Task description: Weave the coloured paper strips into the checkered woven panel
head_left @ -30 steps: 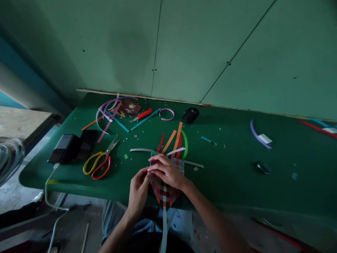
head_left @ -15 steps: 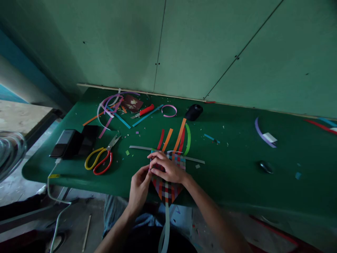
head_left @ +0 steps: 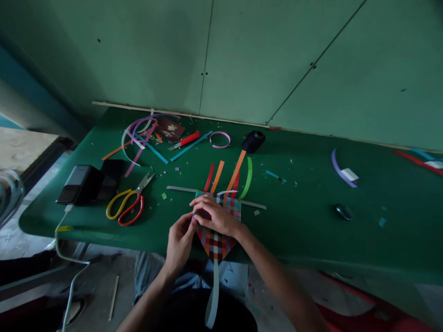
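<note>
A checkered piece woven from coloured strips (head_left: 231,208) lies at the front edge of the green table, with red, orange and green strip ends fanning out behind it. One long pale strip (head_left: 216,281) hangs from its pointed front end. My left hand (head_left: 180,237) pinches the left edge of the weave between thumb and fingers. Over the top of the weave rests my right hand (head_left: 216,216), its fingers bent and their tips meeting my left fingertips at that edge. What the right fingertips touch there is too small to make out.
Scissors with yellow and red handles (head_left: 129,205) lie to the left, beside a black device (head_left: 81,184) with a cable. Behind are a red cutter (head_left: 189,138), loose strips (head_left: 152,147) and a black spool (head_left: 253,141). A dark oval object (head_left: 343,212) lies right.
The view has shifted slightly, so everything on the table sits a little further left and higher. Both hands keep nearly the same hold on the weave's left edge.
</note>
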Demonstrator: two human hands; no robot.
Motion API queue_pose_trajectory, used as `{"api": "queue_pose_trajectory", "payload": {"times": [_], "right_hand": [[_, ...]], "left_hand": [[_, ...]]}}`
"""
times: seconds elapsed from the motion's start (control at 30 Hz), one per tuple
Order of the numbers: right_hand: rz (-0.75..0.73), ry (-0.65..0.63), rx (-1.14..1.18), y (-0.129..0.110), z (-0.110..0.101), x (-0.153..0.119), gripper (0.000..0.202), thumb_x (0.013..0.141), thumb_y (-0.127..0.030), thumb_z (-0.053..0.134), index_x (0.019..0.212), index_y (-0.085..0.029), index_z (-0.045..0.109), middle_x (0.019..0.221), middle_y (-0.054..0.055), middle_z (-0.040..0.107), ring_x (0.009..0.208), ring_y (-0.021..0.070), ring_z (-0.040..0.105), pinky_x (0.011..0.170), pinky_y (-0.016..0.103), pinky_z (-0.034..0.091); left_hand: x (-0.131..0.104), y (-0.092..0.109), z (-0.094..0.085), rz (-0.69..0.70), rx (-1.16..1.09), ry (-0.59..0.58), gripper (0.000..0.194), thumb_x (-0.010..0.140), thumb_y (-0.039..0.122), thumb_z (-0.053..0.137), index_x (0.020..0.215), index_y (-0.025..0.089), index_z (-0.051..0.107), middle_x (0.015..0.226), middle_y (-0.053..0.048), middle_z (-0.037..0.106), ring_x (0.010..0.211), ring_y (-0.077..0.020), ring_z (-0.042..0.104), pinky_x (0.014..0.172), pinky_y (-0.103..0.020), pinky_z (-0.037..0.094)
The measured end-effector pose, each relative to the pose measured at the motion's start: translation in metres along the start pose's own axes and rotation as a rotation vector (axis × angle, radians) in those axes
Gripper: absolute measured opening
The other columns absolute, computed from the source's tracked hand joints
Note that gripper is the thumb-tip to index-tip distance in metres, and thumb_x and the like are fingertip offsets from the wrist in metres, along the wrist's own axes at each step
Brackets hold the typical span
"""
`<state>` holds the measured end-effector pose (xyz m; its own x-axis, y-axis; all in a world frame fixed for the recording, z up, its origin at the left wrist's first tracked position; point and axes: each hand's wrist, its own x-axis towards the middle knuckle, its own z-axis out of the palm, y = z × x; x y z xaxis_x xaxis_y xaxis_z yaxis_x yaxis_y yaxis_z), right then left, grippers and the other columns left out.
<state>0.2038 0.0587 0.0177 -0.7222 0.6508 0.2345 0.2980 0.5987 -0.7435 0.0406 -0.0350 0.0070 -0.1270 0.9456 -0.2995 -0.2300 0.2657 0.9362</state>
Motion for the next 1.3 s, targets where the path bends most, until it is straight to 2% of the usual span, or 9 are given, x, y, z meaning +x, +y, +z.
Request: {"api": "queue_pose_trajectory", "payload": {"times": [0.37, 0.6, 1.0, 1.3], "right_hand": [[0.005, 0.015, 0.137, 0.0032, -0.0030, -0.0003, 0.010, 0.106, -0.025, 0.060, 0.115, -0.025, 0.065, 0.130, 0.007, 0.067, 0.129, 0.0210, 0.060, 0.114, 0.047, 0.050], [0.015, 0.037, 0.136, 0.0040, -0.0015, -0.0006, 0.011, 0.106, -0.025, 0.060, 0.115, -0.025, 0.066, 0.129, 0.007, 0.067, 0.128, 0.0208, 0.061, 0.116, 0.047, 0.048], [0.035, 0.066, 0.212, 0.0045, -0.0014, 0.0011, 0.006, 0.100, -0.023, 0.070, 0.106, -0.021, 0.071, 0.126, 0.008, 0.068, 0.122, 0.0205, 0.065, 0.107, 0.043, 0.054], [0.024, 0.040, 0.195, 0.0059, -0.0039, -0.0006, 0.008, 0.103, -0.024, 0.066, 0.109, -0.023, 0.071, 0.128, 0.008, 0.067, 0.125, 0.0207, 0.064, 0.109, 0.044, 0.053]], "left_hand": [[0.0007, -0.0046, -0.0023, 0.012, 0.008, -0.013, 0.046, 0.092, 0.051, 0.074, 0.124, 0.017, 0.074, 0.119, -0.010, 0.078, 0.107, -0.0242, 0.071, 0.091, -0.031, 0.055], [0.0007, -0.0039, -0.0021, 0.024, 0.027, -0.008, 0.046, 0.093, 0.051, 0.073, 0.124, 0.018, 0.075, 0.120, -0.011, 0.078, 0.108, -0.0250, 0.072, 0.093, -0.032, 0.056], [-0.0004, -0.0024, -0.0010, 0.042, 0.057, -0.010, 0.045, 0.094, 0.051, 0.071, 0.124, 0.017, 0.075, 0.121, -0.012, 0.078, 0.108, -0.0253, 0.072, 0.091, -0.032, 0.057], [-0.0015, -0.0017, -0.0006, 0.043, 0.055, -0.013, 0.044, 0.095, 0.050, 0.071, 0.125, 0.018, 0.075, 0.122, -0.011, 0.078, 0.108, -0.0245, 0.072, 0.091, -0.031, 0.056]]}}
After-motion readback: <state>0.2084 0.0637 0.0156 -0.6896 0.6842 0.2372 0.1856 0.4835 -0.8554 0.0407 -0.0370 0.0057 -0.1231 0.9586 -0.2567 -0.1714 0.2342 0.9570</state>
